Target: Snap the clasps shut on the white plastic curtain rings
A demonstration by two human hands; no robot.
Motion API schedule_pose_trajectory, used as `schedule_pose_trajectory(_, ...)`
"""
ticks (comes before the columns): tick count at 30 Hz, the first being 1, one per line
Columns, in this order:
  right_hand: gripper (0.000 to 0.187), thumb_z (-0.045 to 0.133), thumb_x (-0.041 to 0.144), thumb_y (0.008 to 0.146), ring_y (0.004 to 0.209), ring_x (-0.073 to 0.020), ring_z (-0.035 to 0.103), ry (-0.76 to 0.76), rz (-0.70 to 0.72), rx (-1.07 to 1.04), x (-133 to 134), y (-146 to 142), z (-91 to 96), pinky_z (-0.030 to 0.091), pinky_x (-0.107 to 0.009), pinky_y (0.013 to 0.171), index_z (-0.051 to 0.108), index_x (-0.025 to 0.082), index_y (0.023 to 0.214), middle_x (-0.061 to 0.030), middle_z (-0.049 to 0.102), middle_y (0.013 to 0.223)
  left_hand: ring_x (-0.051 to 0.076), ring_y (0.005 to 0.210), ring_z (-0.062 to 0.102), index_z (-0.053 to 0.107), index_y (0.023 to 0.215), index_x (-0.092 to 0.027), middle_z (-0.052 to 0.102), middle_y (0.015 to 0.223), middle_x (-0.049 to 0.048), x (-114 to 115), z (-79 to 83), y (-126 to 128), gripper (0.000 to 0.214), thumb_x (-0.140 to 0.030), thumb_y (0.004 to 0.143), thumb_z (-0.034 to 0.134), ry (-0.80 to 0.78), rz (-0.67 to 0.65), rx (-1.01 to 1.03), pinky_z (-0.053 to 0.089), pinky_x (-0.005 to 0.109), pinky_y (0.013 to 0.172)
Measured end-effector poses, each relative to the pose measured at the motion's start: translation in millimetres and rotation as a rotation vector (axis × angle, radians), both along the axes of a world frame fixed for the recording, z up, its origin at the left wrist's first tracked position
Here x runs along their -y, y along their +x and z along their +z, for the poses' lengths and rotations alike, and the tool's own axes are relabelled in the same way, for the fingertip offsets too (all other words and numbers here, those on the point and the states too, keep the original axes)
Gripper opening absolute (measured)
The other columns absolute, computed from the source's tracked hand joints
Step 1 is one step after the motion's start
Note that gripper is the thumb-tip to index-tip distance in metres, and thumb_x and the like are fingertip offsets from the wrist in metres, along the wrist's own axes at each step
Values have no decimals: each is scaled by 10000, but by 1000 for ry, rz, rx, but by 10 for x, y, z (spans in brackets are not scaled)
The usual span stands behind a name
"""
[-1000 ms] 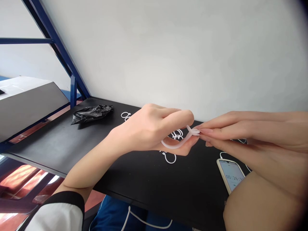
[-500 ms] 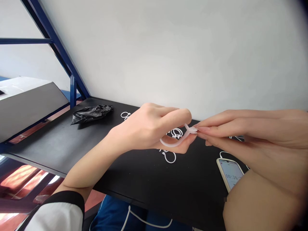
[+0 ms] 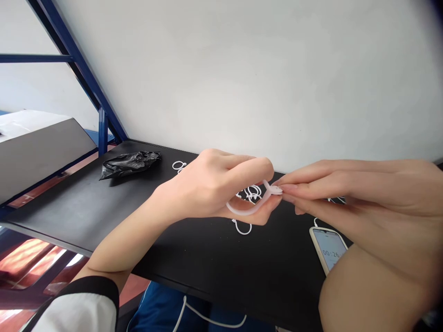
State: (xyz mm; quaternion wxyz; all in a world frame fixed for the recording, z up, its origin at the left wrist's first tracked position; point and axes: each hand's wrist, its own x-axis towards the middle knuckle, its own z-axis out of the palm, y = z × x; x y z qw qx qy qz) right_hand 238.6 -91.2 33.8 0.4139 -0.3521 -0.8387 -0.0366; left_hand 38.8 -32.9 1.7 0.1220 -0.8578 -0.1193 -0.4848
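Note:
Above a black table (image 3: 69,203) my left hand (image 3: 214,186) curls its fingers round a white cable tie (image 3: 249,208) bent into a loop. My right hand (image 3: 346,193) comes in from the right and pinches the tie's crossed ends between thumb and fingertips. The two hands meet fingertip to fingertip at the tie's head. Several closed white tie loops (image 3: 252,191) lie on the table behind and below my hands.
A crumpled black plastic bag (image 3: 129,162) lies at the table's far left. A phone (image 3: 328,251) with a running timer lies at the right, partly behind my right forearm. A blue metal frame (image 3: 100,124) stands at the left. A white wall backs the table.
Both hands with the tie have shifted slightly left in the view; the pinch on the tie is unchanged.

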Motion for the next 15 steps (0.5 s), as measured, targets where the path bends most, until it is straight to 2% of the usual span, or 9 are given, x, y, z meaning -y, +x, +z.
schedule_pose_trajectory(5, 130, 686, 135, 830, 691, -159, 734, -23, 0, 60, 4, 29, 24, 610, -222, 614, 712, 210, 727, -23, 771, 820, 56, 473, 259, 402, 676, -201, 331, 532, -86, -15, 9, 2, 215, -173, 794, 580, 26, 11, -4, 269, 190, 443)
schedule_pose_trajectory(10, 133, 671, 160, 849, 679, -151, 728, -3, -18, 6, -7, 25, 3, 602, -217, 583, 710, 225, 740, -6, 769, 822, 59, 475, 256, 397, 690, -207, 333, 532, -85, -18, 9, 6, 203, -188, 809, 560, 10, 5, 11, 268, 189, 440)
schedule_pose_trajectory(15, 121, 672, 131, 838, 721, -145, 734, -45, 23, 158, -19, 98, 44, 593, -198, 582, 719, 237, 804, 7, 772, 909, 65, 483, 228, 389, 677, -207, 293, 541, -81, 22, 28, -11, 205, -184, 805, 546, 12, 36, -3, 258, 192, 430)
